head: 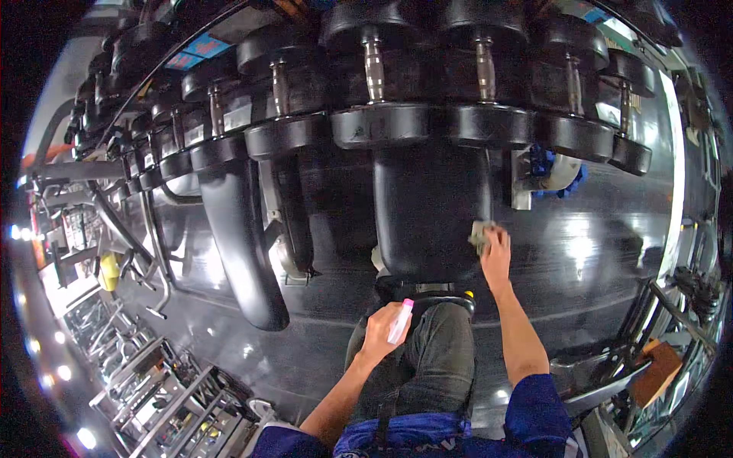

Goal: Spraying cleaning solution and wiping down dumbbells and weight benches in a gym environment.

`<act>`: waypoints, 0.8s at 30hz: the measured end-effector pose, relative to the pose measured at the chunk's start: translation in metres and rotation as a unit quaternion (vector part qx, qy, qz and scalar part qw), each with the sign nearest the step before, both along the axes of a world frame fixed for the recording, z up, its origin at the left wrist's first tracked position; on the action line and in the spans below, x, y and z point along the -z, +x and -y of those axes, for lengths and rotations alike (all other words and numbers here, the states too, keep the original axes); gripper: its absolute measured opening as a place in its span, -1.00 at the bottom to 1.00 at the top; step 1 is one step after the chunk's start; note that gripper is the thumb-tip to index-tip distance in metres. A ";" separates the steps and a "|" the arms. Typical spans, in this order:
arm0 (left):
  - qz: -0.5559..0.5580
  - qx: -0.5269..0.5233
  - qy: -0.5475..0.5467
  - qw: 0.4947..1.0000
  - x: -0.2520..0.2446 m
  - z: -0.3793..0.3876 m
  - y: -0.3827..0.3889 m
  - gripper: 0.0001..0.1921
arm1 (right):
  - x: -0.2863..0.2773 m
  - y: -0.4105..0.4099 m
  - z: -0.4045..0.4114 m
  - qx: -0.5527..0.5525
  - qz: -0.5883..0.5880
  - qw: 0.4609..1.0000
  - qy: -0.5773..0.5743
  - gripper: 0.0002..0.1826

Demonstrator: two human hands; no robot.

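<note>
My left hand is closed around a small white bottle with a pink cap, held above my lap. My right hand grips a crumpled light-coloured cloth against the right edge of a black padded bench. The bench pad lies in front of my knees, its far end beneath the dumbbells. What the cloth's underside touches is hidden by the hand and the pad's edge.
A rack of black dumbbells with metal handles runs across the far side. Another black bench pad stands to the left. Metal gym equipment fills the lower left. A brown box-like object is at the lower right.
</note>
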State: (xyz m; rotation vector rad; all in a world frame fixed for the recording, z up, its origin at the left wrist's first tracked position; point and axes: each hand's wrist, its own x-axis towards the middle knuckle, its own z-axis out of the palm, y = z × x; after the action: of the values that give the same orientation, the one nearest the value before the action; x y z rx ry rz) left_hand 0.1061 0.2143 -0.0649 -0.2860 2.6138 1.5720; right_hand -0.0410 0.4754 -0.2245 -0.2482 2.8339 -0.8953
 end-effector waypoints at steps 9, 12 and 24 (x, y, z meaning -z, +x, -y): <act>0.033 0.004 0.012 0.999 0.002 -0.006 0.013 -0.78 | -0.006 -0.026 -0.043 0.123 0.042 0.986 -0.107 -0.64; 0.027 -0.010 0.011 1.000 0.000 -0.008 0.011 -0.79 | -0.021 -0.080 0.010 0.120 -0.005 0.991 -0.067 -0.63; 0.005 0.010 -0.004 1.000 0.005 -0.001 0.000 -0.89 | -0.014 -0.036 0.166 -0.124 -0.086 0.988 0.018 -0.71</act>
State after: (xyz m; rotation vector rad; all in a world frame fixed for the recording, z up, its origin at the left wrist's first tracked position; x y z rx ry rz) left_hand 0.1065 0.2157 -0.0698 -0.2652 2.6075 1.5511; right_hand -0.0767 0.3095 -0.2105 -0.6866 2.8827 -0.8029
